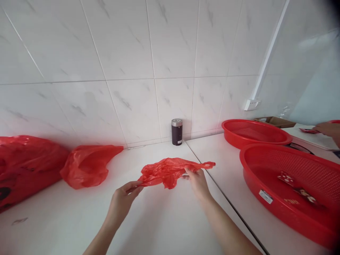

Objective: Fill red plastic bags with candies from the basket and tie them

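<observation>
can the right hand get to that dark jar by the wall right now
Probably not at once: the right hand pinches the red plastic bag, as does the left hand. The counter towards the dark jar looks unobstructed.

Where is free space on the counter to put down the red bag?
Bare counter lies below the red bag, between left hand and right hand, also before the dark jar. Crowded: bags at left, baskets at right.
</observation>
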The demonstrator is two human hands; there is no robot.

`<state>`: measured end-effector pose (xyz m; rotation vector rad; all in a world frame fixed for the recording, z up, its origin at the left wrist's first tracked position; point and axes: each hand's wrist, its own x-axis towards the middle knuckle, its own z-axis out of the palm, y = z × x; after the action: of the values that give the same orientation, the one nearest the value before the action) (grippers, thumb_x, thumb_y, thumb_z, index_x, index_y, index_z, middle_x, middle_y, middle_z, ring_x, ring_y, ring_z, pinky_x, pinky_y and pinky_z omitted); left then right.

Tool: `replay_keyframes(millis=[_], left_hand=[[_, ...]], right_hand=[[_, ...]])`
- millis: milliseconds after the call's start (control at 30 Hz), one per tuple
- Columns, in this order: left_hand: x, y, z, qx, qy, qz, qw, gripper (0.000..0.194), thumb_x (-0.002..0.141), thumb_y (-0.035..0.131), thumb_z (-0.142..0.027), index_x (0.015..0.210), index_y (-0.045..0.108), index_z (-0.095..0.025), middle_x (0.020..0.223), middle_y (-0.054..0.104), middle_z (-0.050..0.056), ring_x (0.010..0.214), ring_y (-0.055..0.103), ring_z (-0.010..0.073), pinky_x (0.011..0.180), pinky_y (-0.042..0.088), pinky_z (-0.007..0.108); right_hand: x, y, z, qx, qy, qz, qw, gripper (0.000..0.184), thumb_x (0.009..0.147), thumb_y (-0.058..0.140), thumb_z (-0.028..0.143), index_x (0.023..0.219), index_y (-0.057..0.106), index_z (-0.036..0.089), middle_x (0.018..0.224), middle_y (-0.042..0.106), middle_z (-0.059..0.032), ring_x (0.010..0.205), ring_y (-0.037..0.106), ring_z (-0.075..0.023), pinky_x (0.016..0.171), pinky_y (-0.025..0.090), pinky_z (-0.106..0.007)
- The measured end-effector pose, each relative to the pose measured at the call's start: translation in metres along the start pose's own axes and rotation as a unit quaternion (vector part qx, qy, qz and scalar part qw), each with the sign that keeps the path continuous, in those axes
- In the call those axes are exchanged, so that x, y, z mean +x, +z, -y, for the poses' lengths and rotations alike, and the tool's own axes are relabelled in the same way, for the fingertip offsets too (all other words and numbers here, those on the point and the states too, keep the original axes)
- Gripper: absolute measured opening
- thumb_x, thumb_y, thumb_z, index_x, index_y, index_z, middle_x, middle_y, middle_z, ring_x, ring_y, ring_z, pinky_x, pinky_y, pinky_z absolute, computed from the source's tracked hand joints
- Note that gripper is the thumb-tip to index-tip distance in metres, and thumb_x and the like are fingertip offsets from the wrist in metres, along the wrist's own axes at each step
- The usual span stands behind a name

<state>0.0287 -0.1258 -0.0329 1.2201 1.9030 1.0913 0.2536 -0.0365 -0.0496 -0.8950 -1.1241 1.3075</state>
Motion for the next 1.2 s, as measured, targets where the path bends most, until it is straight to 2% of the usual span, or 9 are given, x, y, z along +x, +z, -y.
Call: replay_keyframes(millis=[67,200,300,433,667,867,1000,1100,1200], left_hand=[[0.000,-0.011,0.004,-0.007,-0.001,-0.030,1.000,0.046,0.072,0.063,-0.053,0.105,0.065,-0.021,0.100,0.069,0.008,0.101,0.062,0.0311,0.087,0.046,0.042],[-0.017,-0.001,-0.017,0.025,0.160,-0.145,0.976,0.043,0.075,0.061,-0.055,0.104,0.060,-0.024,0.117,0.056,0.009,0.109,0.055,0.0287,0.091,0.047,0.044],[-0.032,0.027,-0.045,0.013,0.193,-0.044,0.980,0.047,0.074,0.066,-0.050,0.113,0.052,-0.027,0.119,0.057,0.007,0.106,0.056,0.0263,0.090,0.049,0.043],[-0.028,0.053,-0.061,-0.068,0.133,0.120,0.982,0.048,0.082,0.058,-0.050,0.124,0.050,-0.028,0.122,0.060,0.010,0.111,0.057,0.0274,0.090,0.049,0.043],[-0.021,0.042,-0.046,-0.198,0.045,0.115,0.972,0.037,0.081,0.062,-0.048,0.106,0.057,-0.021,0.105,0.069,0.008,0.099,0.065,0.0248,0.097,0.044,0.043],[-0.027,0.057,-0.042,-0.321,-0.031,0.183,0.929,0.039,0.076,0.072,-0.039,0.108,0.059,-0.021,0.111,0.068,0.010,0.103,0.064,0.0247,0.092,0.049,0.037],[-0.012,0.052,-0.017,-0.348,-0.051,0.133,0.927,0.031,0.070,0.078,-0.025,0.097,0.065,-0.016,0.090,0.072,0.008,0.081,0.068,0.0198,0.074,0.054,0.027],[0.000,0.024,0.004,-0.364,-0.070,0.047,0.928,0.014,0.076,0.071,-0.014,0.089,0.068,-0.016,0.086,0.071,0.003,0.079,0.067,0.0120,0.074,0.053,0.017],[0.004,-0.008,0.013,-0.373,-0.083,-0.022,0.924,0.012,0.081,0.062,-0.008,0.081,0.068,-0.018,0.086,0.070,0.000,0.080,0.066,0.0074,0.077,0.052,0.013]], right_hand=[[0.000,-0.001,0.003,0.003,-0.008,-0.008,1.000,0.036,0.076,0.064,0.049,0.093,0.066,0.017,0.093,0.067,-0.0077,0.084,0.064,-0.0215,0.072,0.054,-0.033],[-0.009,0.007,0.008,-0.033,-0.087,-0.035,0.995,0.022,0.078,0.060,0.032,0.098,0.058,0.021,0.093,0.063,-0.0038,0.083,0.060,-0.0185,0.068,0.050,-0.029],[-0.023,0.017,0.006,-0.065,-0.153,-0.003,0.986,0.016,0.077,0.058,0.022,0.090,0.050,0.022,0.085,0.058,0.0002,0.074,0.055,-0.0150,0.064,0.046,-0.026],[-0.040,0.027,0.003,-0.045,-0.136,0.118,0.983,0.013,0.081,0.055,0.022,0.089,0.044,0.024,0.077,0.054,0.0039,0.064,0.049,-0.0121,0.058,0.041,-0.024],[-0.033,0.020,0.013,0.021,-0.055,0.061,0.996,0.012,0.089,0.048,0.033,0.085,0.046,0.022,0.083,0.054,0.0008,0.079,0.053,-0.0160,0.070,0.044,-0.028],[-0.043,0.030,0.012,0.041,-0.029,0.138,0.989,0.019,0.089,0.051,0.038,0.082,0.053,0.021,0.083,0.058,-0.0007,0.082,0.055,-0.0170,0.076,0.044,-0.029],[-0.030,0.024,0.013,0.118,0.021,0.050,0.991,0.024,0.084,0.054,0.044,0.082,0.056,0.021,0.084,0.062,-0.0018,0.082,0.059,-0.0179,0.073,0.047,-0.029],[-0.006,0.005,0.012,0.147,0.046,-0.067,0.986,0.028,0.075,0.059,0.047,0.082,0.053,0.021,0.082,0.064,-0.0036,0.079,0.063,-0.0200,0.066,0.050,-0.030],[0.015,-0.014,0.009,0.117,0.040,-0.108,0.986,0.027,0.072,0.057,0.047,0.077,0.049,0.021,0.074,0.061,-0.0030,0.073,0.063,-0.0208,0.062,0.050,-0.032]])
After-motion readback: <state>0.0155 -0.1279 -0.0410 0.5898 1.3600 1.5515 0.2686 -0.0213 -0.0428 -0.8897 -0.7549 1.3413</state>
